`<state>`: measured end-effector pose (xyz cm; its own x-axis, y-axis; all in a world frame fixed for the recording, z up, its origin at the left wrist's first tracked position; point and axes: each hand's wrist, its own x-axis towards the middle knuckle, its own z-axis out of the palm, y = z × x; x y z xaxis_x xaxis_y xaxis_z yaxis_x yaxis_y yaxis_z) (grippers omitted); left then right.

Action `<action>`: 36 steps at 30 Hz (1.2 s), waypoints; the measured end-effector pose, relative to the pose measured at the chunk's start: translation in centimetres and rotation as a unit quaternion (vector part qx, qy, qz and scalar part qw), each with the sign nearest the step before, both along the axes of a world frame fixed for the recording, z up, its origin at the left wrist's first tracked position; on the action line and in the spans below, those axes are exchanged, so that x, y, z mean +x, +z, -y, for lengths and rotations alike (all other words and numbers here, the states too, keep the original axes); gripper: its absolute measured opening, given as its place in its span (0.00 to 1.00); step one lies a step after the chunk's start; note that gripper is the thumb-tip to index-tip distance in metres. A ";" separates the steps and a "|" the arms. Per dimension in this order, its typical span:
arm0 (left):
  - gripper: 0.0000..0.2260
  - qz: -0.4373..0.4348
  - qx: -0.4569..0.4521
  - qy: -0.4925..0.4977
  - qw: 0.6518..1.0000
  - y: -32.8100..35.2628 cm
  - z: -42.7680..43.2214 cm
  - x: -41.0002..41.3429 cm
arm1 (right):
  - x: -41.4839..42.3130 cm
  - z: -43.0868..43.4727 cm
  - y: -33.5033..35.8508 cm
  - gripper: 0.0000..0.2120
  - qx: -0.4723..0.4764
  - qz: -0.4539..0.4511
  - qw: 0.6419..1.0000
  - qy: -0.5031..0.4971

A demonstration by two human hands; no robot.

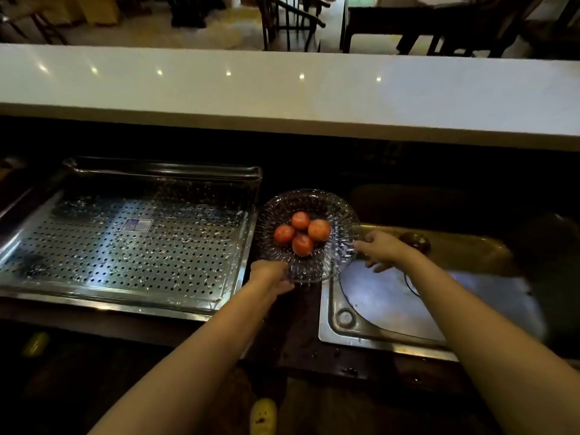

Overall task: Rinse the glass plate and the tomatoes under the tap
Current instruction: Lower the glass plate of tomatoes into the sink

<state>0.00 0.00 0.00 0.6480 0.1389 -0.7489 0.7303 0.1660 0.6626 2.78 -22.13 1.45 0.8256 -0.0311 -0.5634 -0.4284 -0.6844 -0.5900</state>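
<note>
Glass plate (309, 235) with four tomatoes (302, 232): left hand (272, 277) grips near rim, right hand (381, 250) grips right rim; tap unseen.

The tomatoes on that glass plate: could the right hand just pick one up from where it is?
Probably yes. The right hand rests at the glass plate rim, and the four tomatoes lie uncovered beside it; it would have to let go first.

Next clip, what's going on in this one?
A person holds a glass plate with both hands: the left hand at its near rim, the right hand at its right rim. Four tomatoes sit in the middle. The plate is between a perforated metal tray and the sink. No tap or running water is visible.
</note>
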 end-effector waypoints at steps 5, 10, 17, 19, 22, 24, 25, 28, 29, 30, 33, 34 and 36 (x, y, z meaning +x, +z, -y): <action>0.15 0.068 0.076 0.073 0.992 -2.0 0.8 0.1 | 1.1 -0.9 -2.5 0.17 0.093 0.035 0.989 -0.107; 0.22 0.058 0.095 0.090 0.990 -3.7 0.9 0.8 | 1.9 -0.8 -4.0 0.12 0.107 0.074 0.981 -0.142; 0.27 0.059 0.054 0.124 0.989 -4.0 0.2 0.9 | 2.0 -1.9 -6.1 0.07 0.173 0.137 0.959 -0.178; 0.27 0.059 0.044 0.123 0.990 -4.0 0.5 0.6 | 1.6 -1.7 -6.6 0.08 0.175 0.153 0.955 -0.185; 0.27 0.056 0.030 0.122 0.991 -4.0 0.7 0.1 | 1.0 -1.3 -7.0 0.10 0.176 0.166 0.951 -0.193; 0.28 0.054 0.015 0.119 0.991 -3.8 0.8 -0.3 | 0.5 -1.2 -7.2 0.10 0.180 0.171 0.947 -0.205; 0.29 0.055 0.008 0.113 0.992 -3.7 0.8 -0.6 | 0.1 -1.0 -7.2 0.10 0.185 0.172 0.944 -0.212; 0.28 0.065 -0.001 0.077 0.995 -3.4 1.0 -1.4 | -1.2 -0.2 -7.0 0.12 0.204 0.180 0.933 -0.234; 0.27 0.077 -0.001 0.062 0.995 -3.2 1.1 -1.5 | -1.4 0.2 -6.7 0.12 0.208 0.184 0.930 -0.241; 0.25 0.092 0.002 0.051 0.994 -3.0 1.1 -1.4 | -1.7 0.6 -6.4 0.12 0.213 0.188 0.926 -0.248; 0.20 0.127 0.019 0.035 0.991 -2.1 0.6 -0.1 | -2.4 1.7 -5.6 0.11 0.230 0.202 0.918 -0.254; 0.19 0.129 0.027 0.023 0.991 -1.8 0.4 0.4 | -2.8 2.0 -5.5 0.11 0.236 0.208 0.916 -0.249; 0.20 0.129 0.056 -0.018 0.990 -1.2 0.2 1.5 | -3.7 2.9 -5.2 0.11 0.242 0.218 0.916 -0.233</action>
<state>1.45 -0.17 -1.18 0.8218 0.1855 -0.5387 0.5382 0.0577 0.8408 -0.96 -24.99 -3.76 0.9361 -0.2715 -0.2237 -0.2584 -0.0994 -0.9609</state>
